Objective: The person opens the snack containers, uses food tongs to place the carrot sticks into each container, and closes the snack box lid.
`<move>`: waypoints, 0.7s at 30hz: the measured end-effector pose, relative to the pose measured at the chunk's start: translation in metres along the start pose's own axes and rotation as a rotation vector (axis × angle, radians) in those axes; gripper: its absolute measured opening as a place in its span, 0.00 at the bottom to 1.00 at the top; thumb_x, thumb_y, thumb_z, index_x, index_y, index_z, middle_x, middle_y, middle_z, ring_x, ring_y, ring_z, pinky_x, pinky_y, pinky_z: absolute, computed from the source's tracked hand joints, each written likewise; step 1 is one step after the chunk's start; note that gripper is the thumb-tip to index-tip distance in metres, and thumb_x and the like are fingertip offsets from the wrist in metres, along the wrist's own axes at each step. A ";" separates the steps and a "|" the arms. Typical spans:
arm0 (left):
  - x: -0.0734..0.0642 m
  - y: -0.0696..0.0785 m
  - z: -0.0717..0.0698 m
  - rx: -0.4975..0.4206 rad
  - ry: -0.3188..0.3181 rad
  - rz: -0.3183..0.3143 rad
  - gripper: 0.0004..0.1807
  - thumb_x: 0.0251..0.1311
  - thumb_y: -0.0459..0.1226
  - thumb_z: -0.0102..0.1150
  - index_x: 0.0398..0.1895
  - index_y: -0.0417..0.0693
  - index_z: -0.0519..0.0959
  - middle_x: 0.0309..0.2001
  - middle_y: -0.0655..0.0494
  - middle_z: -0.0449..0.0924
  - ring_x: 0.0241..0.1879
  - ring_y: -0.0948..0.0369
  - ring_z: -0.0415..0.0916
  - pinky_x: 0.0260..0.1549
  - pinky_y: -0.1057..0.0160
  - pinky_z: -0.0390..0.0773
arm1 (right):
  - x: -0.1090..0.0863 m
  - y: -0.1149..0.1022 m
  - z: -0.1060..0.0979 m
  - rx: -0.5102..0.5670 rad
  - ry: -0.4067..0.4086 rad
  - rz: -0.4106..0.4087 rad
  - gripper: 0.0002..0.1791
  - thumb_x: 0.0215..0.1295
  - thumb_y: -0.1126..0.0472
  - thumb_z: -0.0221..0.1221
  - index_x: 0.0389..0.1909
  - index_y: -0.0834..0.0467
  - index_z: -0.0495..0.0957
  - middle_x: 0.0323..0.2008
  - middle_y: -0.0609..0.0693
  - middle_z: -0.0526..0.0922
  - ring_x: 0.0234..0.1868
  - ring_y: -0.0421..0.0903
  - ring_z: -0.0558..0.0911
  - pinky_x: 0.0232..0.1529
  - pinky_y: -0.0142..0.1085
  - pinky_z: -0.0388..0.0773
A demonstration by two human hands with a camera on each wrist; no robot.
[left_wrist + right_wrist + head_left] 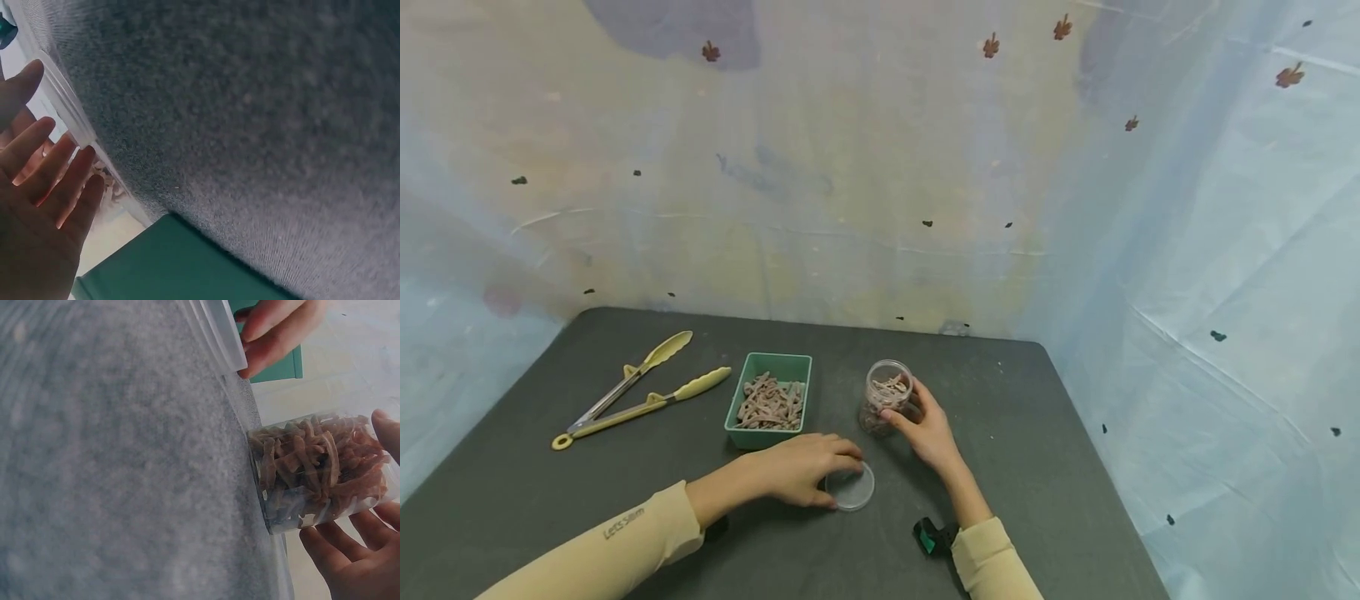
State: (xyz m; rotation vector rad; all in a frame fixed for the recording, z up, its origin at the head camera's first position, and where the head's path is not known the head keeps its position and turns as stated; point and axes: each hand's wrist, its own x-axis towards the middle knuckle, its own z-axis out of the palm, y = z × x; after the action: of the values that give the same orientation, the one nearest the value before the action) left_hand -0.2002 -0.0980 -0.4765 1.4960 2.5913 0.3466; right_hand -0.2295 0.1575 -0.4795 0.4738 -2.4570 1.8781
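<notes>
A clear jar (322,469) filled with brown dried strips stands uncapped on the dark table. My right hand (928,429) grips it from the right, thumb on the near side and fingers around the back. In front of the jar a clear round lid (852,490) lies flat. My left hand (801,469) reaches over the lid's left side, thumb near one edge and fingers at the far edge. The left wrist view shows those fingers (59,172) fairly straight and spread beside the lid (67,103).
A green tray (808,375) of similar brown strips sits left of the jar, just behind my left hand. Farther left lie spread tongs (617,396) with yellow tips. A small black-and-green object (928,537) is by my right wrist. Patterned sheeting surrounds the table (1030,467).
</notes>
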 end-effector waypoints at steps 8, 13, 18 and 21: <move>-0.007 -0.001 -0.002 -0.121 0.064 -0.048 0.30 0.63 0.50 0.74 0.67 0.55 0.79 0.67 0.57 0.72 0.62 0.60 0.76 0.58 0.58 0.79 | -0.004 -0.012 0.000 0.005 -0.006 -0.004 0.41 0.70 0.68 0.67 0.78 0.70 0.58 0.70 0.71 0.68 0.70 0.69 0.71 0.65 0.61 0.73; -0.014 0.001 -0.011 -0.191 0.155 -0.069 0.30 0.62 0.46 0.74 0.67 0.53 0.79 0.66 0.57 0.71 0.60 0.60 0.76 0.56 0.58 0.81 | -0.005 -0.010 0.000 -0.003 -0.002 0.004 0.41 0.69 0.67 0.68 0.78 0.69 0.59 0.71 0.70 0.68 0.71 0.69 0.70 0.67 0.61 0.72; -0.020 0.000 -0.026 -0.222 0.291 -0.089 0.30 0.60 0.43 0.75 0.67 0.52 0.79 0.66 0.56 0.72 0.59 0.59 0.77 0.52 0.56 0.82 | -0.004 -0.011 0.001 -0.015 0.004 -0.001 0.41 0.69 0.67 0.68 0.78 0.68 0.60 0.71 0.69 0.68 0.72 0.67 0.70 0.67 0.60 0.71; -0.022 -0.001 -0.034 -0.253 0.378 -0.104 0.31 0.59 0.41 0.75 0.67 0.51 0.79 0.66 0.55 0.72 0.59 0.57 0.77 0.50 0.53 0.83 | -0.004 -0.010 0.001 -0.018 0.003 0.000 0.41 0.69 0.66 0.68 0.78 0.68 0.60 0.72 0.69 0.68 0.72 0.67 0.70 0.68 0.59 0.71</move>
State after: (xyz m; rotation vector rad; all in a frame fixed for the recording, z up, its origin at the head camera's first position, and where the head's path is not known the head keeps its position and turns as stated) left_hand -0.1975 -0.1225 -0.4437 1.3077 2.7497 0.9882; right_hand -0.2231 0.1553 -0.4707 0.4692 -2.4697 1.8537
